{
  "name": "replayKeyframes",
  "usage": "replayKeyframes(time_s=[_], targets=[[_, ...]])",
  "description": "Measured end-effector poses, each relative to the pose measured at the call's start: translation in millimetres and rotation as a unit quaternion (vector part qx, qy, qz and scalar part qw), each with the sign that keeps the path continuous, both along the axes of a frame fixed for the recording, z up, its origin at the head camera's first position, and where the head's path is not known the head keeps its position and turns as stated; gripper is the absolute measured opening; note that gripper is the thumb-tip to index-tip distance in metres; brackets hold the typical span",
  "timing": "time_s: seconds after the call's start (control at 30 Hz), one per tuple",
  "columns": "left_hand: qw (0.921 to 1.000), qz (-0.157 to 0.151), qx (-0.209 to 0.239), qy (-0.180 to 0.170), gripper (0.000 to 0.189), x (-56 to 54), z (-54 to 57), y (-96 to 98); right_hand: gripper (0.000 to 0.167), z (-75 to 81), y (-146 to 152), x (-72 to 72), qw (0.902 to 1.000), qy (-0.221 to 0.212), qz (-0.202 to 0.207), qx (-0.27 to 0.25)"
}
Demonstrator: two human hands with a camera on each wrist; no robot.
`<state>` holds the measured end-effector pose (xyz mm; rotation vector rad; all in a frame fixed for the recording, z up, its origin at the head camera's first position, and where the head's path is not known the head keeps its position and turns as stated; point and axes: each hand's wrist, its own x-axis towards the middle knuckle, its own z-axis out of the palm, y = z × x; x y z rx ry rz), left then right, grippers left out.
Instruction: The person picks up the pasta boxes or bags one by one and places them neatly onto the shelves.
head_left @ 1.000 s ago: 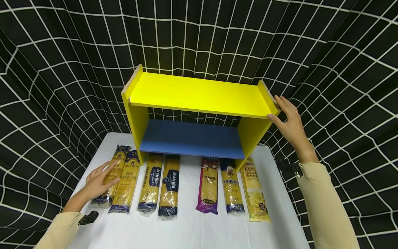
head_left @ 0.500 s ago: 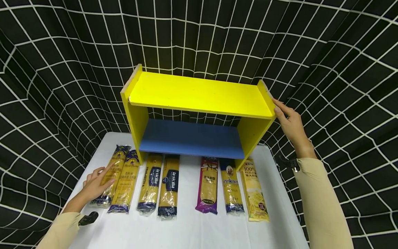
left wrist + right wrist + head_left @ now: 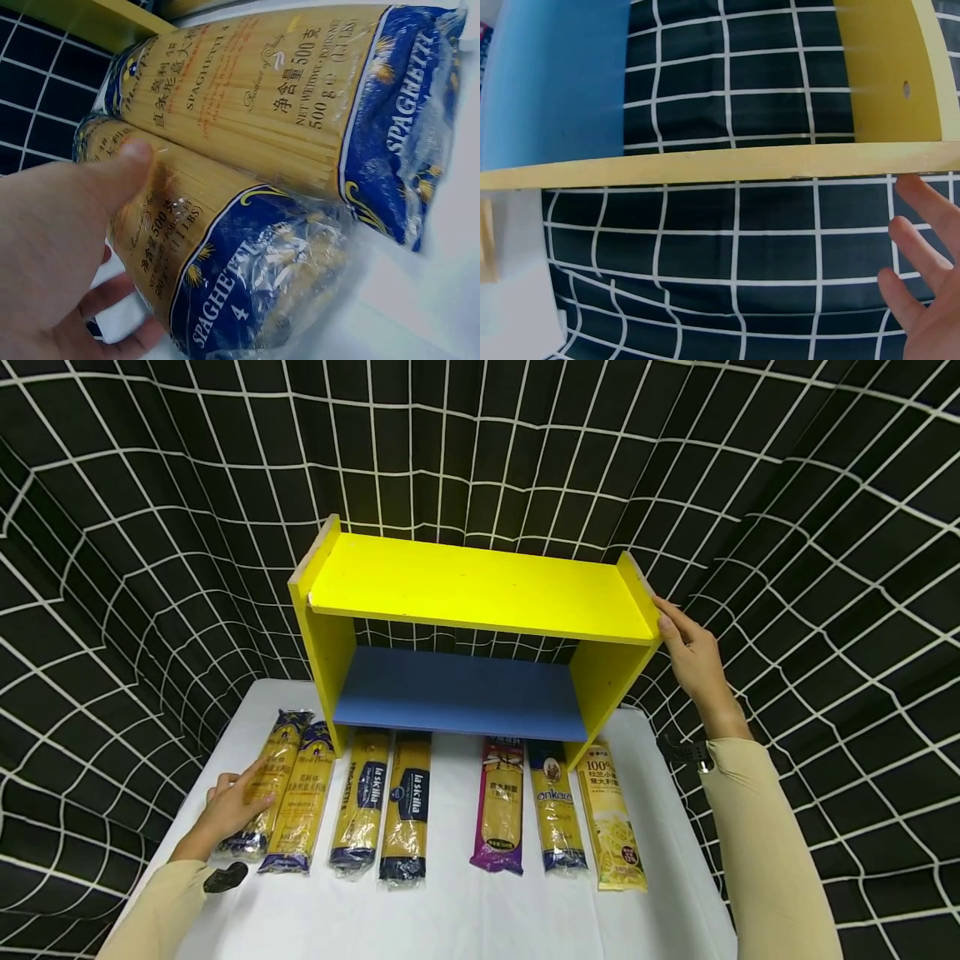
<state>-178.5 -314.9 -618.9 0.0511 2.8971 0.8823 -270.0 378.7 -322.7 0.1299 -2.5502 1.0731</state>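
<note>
A two-level shelf, with a yellow top board (image 3: 480, 585) and a blue lower board (image 3: 457, 693), stands on the white-covered table. My right hand (image 3: 697, 664) is at its right end, fingertips against the outer face and thumb at the front edge. In the right wrist view, spread fingers (image 3: 926, 255) reach up to the panel's edge (image 3: 780, 161). My left hand (image 3: 228, 806) lies over the leftmost spaghetti pack (image 3: 169, 217), thumb across the clear wrapper, other fingers along its side. A matching spaghetti pack (image 3: 303, 802) lies right beside it.
Two la sicilia spaghetti packs (image 3: 405, 806), a purple-edged pasta pack (image 3: 502, 810), a blue-ended ankara pack (image 3: 557, 810) and a yellow pasta pack (image 3: 615, 827) lie in a row, some reaching under the shelf. A black curtain with white grid lines (image 3: 480, 460) surrounds the table.
My right hand has moved from reaching round the shelf's upper corner to lying flatter against its right side. My left hand has shifted slightly over the leftmost spaghetti pack.
</note>
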Motion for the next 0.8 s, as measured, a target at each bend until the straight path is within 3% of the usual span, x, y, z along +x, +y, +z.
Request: replayKeyframes(time_s=[0.23, 0.63, 0.73, 0.8], targets=[[0.9996, 0.010, -0.021, -0.015, 0.084, -3.9, -2.1, -2.9, 0.043, -1.8, -0.8, -1.9, 0.9999, -0.012, -0.007, -0.003], [0.9988, -0.027, -0.017, -0.036, 0.098, -19.2, 3.4, -9.9, 0.042, -1.8, 0.3, 0.2, 0.9999, -0.006, -0.013, 0.001], [0.9976, -0.046, 0.002, -0.051, 0.101, -22.4, 6.1, -13.2, 0.042, -2.5, -0.1, -0.7, 0.9999, -0.006, -0.011, 0.005], [0.9953, -0.061, 0.041, -0.063, 0.101, -24.3, 8.0, -15.1, 0.042, -2.7, -0.4, -1.1, 0.9999, -0.006, -0.011, 0.006]])
